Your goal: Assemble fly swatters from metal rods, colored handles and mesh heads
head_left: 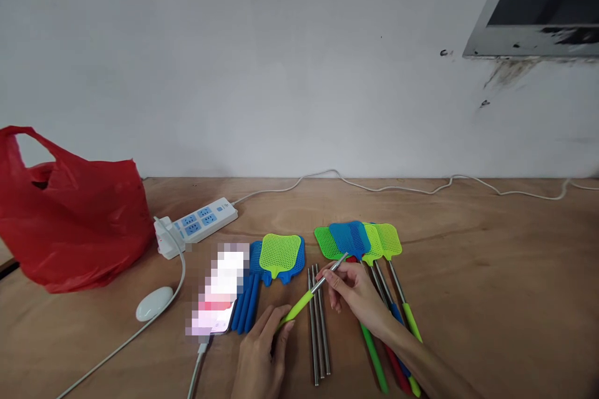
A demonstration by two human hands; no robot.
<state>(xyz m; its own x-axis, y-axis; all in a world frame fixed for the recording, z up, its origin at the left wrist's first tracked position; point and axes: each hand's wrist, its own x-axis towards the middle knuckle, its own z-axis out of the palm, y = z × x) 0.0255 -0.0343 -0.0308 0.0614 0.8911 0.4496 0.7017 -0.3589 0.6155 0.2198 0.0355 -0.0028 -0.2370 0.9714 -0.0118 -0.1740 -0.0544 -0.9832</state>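
Observation:
My left hand (262,349) is closed around the yellow-green grip of a fly swatter handle (299,307), which slants up to the right. The fingers of my right hand (358,296) pinch its metal rod near the far end; no swatter head is on it. Below the handle lie several loose metal rods (319,336). To the left, a yellow-green swatter head (279,254) rests on blue heads (300,265), above several blue grips (246,304). Fly swatters with green, blue (350,239) and yellow-green heads (390,240) lie under and beyond my right forearm, partly hidden.
A lit phone (222,293), pixelated in part, lies left of the blue grips with a cable plugged in. Farther left are a white oval device (154,303), a power strip (206,221) and a red plastic bag (79,218). A white cord (384,189) runs along the wall.

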